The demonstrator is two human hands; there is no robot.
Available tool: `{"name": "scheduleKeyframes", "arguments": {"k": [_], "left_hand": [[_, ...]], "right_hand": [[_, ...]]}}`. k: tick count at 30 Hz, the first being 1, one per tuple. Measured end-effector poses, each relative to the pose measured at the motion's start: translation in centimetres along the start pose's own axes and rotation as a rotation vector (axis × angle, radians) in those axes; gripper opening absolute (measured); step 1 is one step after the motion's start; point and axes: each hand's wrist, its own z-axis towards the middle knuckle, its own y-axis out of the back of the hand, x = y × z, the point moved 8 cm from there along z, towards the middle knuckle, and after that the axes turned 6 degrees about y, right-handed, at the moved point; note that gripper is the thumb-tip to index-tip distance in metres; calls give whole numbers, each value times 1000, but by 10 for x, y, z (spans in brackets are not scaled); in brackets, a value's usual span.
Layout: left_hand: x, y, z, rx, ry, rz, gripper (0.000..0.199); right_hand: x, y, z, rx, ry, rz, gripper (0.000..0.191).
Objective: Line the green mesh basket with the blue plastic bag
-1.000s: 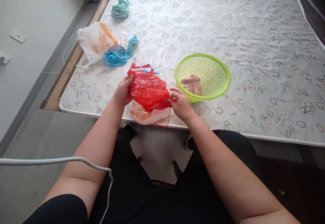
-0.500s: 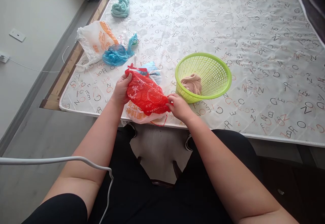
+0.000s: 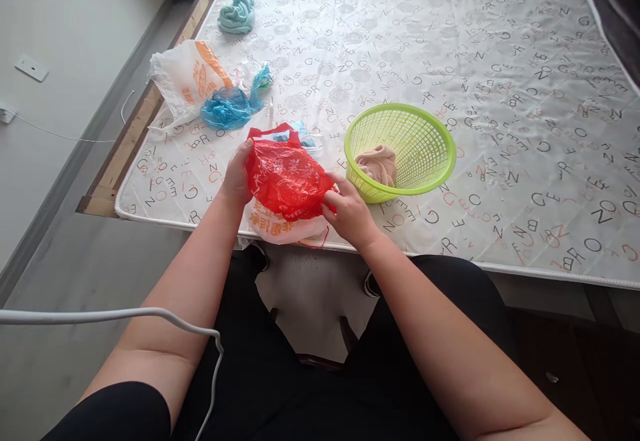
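Note:
Between my hands a red plastic bag (image 3: 287, 177) with pale printing is stretched out near the mattress's front edge. My left hand (image 3: 238, 175) is closed on its left side, the fingers partly hidden behind the plastic. At the bag's right end, my right hand (image 3: 347, 211) grips the red plastic with thumb and fingers. Both handle loops stand at the bag's far side. Underneath lies a white plastic bag (image 3: 267, 224) with orange print, partly covered. Just right of my right hand, a green mesh basket (image 3: 425, 154) holds a pinkish-beige cloth (image 3: 379, 164).
On the mattress (image 3: 500, 127), a crumpled blue plastic bag (image 3: 227, 109) and another white-and-orange plastic bag (image 3: 183, 81) lie to the left. A twisted mint-green cloth (image 3: 237, 14) rests at the far left corner. A white cable (image 3: 110, 314) crosses over my left arm.
The red bag has been spread wider and its handle loops now show more clearly. My right hand has shifted its grip slightly to the left.

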Motion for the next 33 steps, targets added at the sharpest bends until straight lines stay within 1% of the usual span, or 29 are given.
{"name": "scheduleKeyframes", "arguments": {"k": [5, 15, 21, 25, 30, 33], "left_hand": [[3, 4, 4, -17, -22, 34, 49], [4, -3, 1, -8, -23, 35, 50], [8, -4, 0, 10, 0, -1, 49], [10, -8, -2, 39, 15, -20, 51], [6, -12, -5, 60, -23, 14, 55], [3, -6, -7, 40, -80, 34, 64]], "right_hand": [[-3, 2, 0, -48, -22, 10, 12], [-7, 3, 0, -85, -70, 59, 9], [-2, 3, 0, -111, -13, 16, 9], [-2, 2, -1, -131, 22, -18, 8], [-2, 7, -1, -172, 22, -22, 8], [-2, 14, 0, -228, -7, 3, 10]]}}
